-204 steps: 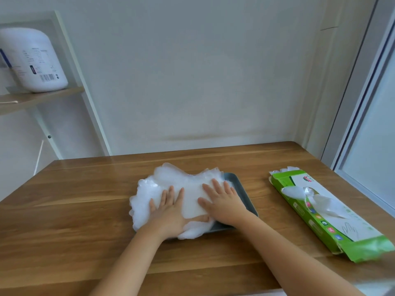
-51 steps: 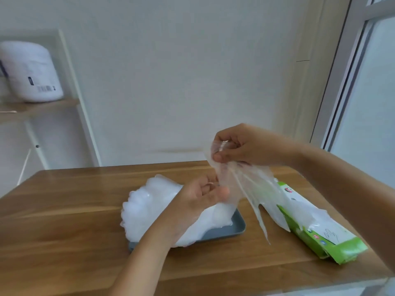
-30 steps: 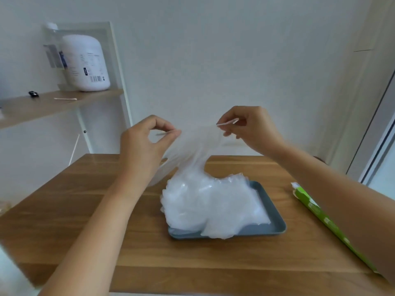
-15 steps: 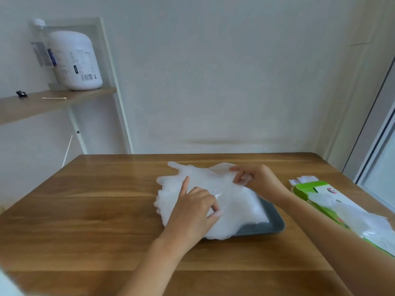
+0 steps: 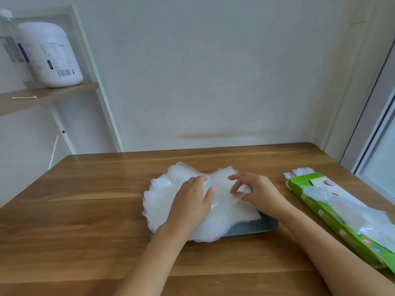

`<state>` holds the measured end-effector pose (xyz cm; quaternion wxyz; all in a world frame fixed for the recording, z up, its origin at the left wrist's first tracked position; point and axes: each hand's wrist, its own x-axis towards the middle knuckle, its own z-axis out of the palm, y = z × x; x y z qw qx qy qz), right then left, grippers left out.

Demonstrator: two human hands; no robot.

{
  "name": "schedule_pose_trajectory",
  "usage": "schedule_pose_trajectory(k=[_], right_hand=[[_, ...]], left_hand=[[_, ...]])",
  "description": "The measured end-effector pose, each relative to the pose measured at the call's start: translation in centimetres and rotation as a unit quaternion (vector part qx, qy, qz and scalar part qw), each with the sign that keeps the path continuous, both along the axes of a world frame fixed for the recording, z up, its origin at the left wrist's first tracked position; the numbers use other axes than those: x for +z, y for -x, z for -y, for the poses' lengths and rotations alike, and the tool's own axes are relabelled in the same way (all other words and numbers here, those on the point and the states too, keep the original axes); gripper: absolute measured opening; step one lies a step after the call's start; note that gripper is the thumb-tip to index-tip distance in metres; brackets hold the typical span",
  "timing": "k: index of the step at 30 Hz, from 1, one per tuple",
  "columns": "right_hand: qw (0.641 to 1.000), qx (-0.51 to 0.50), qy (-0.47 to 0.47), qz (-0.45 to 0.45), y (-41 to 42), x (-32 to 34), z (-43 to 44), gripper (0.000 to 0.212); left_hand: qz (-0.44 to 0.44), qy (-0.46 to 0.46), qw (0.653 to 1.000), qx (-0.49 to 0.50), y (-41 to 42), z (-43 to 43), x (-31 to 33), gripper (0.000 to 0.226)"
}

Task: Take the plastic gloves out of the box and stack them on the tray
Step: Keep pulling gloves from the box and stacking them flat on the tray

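Observation:
A pile of clear plastic gloves (image 5: 162,199) lies on a grey-blue tray (image 5: 256,228) at the middle of the wooden table (image 5: 85,221) and hangs over the tray's left and front edges. My left hand (image 5: 192,204) rests palm down on the pile, fingers stretched out. My right hand (image 5: 254,189) sits on the pile's right part with curled fingers, thumb and forefinger slightly apart, and grips nothing that I can see. The green glove box (image 5: 333,218) lies to the right, and loose gloves (image 5: 346,208) spill from its top slot.
A shelf (image 5: 49,97) at the left carries a large white jug (image 5: 51,58) and a cotton swab. The white wall runs behind the table. A window frame (image 5: 376,116) stands at the right, close to the box. The box's near end reaches the table's right edge.
A glove came out of the box, was held up spread between both hands, then laid on the pile. Since half a second ago my left hand has flattened and my right pinch has loosened.

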<state>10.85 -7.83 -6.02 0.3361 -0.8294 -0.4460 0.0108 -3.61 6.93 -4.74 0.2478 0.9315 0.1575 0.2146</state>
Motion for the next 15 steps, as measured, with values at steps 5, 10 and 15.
schedule_pose_trajectory(k=[5,10,15], right_hand=[[0.996,-0.058,-0.003,-0.063,-0.1,0.6,0.5,0.054],[0.996,-0.032,-0.076,-0.029,2.5,1.4,-1.3,0.039],[0.994,0.065,0.056,-0.069,5.2,-0.6,-4.9,0.043]], left_hand=[[-0.182,-0.046,0.982,0.005,-1.3,-0.6,-2.9,0.087],[-0.261,-0.063,0.963,-0.004,-1.4,-0.8,-3.5,0.108],[-0.294,-0.078,0.953,0.002,-2.0,-0.7,-3.5,0.098]])
